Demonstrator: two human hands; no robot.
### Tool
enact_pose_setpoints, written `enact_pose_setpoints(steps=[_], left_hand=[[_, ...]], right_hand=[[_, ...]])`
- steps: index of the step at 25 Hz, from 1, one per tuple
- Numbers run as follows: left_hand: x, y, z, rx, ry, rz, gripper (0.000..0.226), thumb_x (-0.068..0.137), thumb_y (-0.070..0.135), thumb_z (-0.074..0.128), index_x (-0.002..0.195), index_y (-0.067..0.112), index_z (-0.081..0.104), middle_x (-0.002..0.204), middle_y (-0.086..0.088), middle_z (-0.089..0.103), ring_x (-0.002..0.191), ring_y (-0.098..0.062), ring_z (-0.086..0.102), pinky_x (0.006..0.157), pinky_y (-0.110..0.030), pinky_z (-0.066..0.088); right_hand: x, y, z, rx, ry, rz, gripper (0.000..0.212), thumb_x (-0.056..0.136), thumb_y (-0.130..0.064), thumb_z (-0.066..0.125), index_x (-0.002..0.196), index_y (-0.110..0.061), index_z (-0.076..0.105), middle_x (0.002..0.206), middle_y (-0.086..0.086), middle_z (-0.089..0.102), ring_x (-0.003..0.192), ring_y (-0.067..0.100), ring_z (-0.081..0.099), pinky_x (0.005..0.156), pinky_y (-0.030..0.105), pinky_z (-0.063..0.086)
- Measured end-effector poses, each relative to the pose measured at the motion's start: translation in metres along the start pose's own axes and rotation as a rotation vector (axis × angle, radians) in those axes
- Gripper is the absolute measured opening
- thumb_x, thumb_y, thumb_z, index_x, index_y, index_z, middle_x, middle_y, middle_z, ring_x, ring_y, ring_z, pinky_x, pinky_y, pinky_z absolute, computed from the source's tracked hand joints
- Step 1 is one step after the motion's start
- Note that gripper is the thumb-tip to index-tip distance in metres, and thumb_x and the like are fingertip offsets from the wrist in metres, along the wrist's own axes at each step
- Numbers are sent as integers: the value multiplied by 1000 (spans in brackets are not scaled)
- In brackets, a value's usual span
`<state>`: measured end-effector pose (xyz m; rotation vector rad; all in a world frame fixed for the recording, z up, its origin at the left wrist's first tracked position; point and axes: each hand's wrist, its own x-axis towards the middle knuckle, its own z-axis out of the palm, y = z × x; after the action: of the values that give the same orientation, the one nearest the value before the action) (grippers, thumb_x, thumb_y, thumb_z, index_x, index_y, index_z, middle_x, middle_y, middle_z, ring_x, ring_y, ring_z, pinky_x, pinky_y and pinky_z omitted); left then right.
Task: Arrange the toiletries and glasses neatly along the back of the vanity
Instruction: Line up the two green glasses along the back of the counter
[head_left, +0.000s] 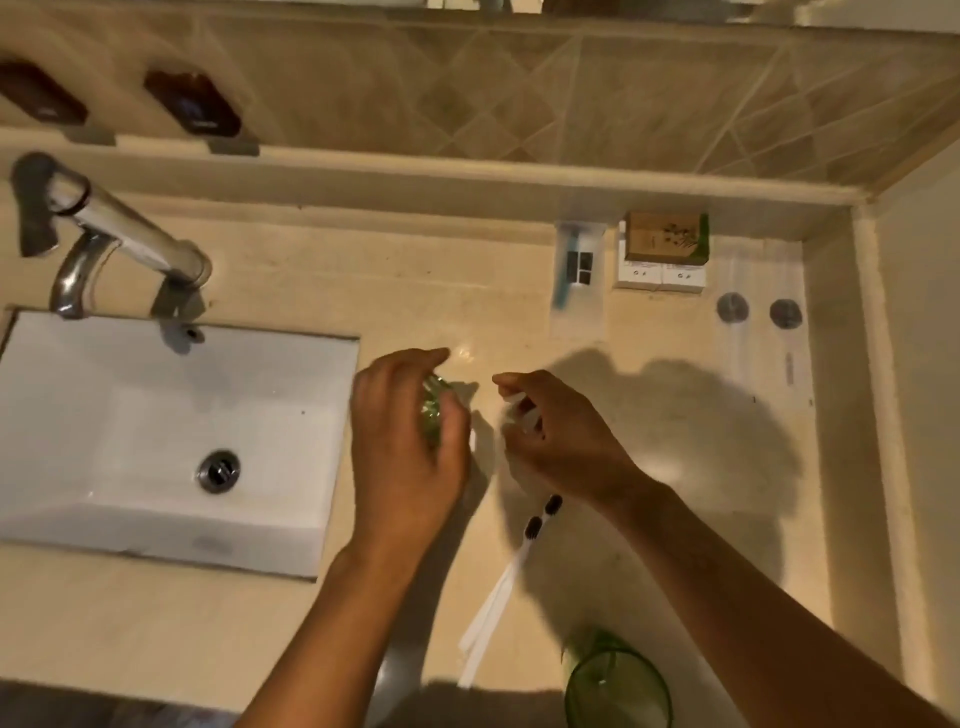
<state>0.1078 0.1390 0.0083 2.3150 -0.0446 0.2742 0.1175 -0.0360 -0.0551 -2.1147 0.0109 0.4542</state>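
Note:
My left hand (408, 441) grips a green glass (434, 410) from above, just right of the sink. My right hand (561, 441) pinches a small white item (519, 410), blurred, beside it. Two white toothbrushes with black heads (498, 587) lie diagonally on the counter below my hands. A second green glass (618, 680) stands at the front edge. Along the back sit a packaged blue comb (569, 270), white boxes (660, 278) topped by a brown box (662, 236), and clear packets with dark round caps (758, 312).
A white basin (104, 415) with a chrome tap (104, 228) fills the left. Two dark dispensers (192, 104) hang on the tiled wall. A side wall (914, 364) closes the counter on the right. The beige counter (363, 291) runs between the tap and the comb.

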Motion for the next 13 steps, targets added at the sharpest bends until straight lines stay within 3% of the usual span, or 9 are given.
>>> enact_pose_setpoints(steps=[4, 8, 11, 13], left_hand=[[-27, -43, -33, -20, 128, -329, 38, 94, 11, 53, 131, 20, 51, 128, 1, 54, 121, -14, 52, 97, -19, 42], [-41, -69, -37, -255, 3, -586, 41, 93, 3, 55, 126, 26, 58, 113, 12, 66, 103, 0, 64, 92, -29, 55], [-44, -68, -26, -376, -72, -625, 49, 88, -11, 60, 129, 17, 60, 116, 8, 67, 102, 3, 65, 81, -14, 54], [-40, -68, -22, -471, -67, -655, 45, 88, -13, 63, 125, 14, 62, 112, 8, 67, 94, 11, 65, 74, -6, 50]], right_hand=[[5, -16, 20, -69, -117, -103, 68, 83, -23, 75, 143, -31, 45, 133, -8, 55, 103, 1, 53, 80, 5, 40], [9, -26, 39, -66, -118, -124, 75, 77, -28, 80, 142, -30, 45, 131, -11, 54, 101, -7, 52, 75, 1, 39], [11, -30, 45, -46, -95, -90, 73, 74, -35, 82, 137, -39, 45, 124, -18, 56, 100, -22, 52, 73, -3, 41], [15, -34, 48, -61, -96, -93, 73, 73, -38, 83, 136, -41, 46, 118, -24, 60, 96, -23, 54, 71, -3, 42]])
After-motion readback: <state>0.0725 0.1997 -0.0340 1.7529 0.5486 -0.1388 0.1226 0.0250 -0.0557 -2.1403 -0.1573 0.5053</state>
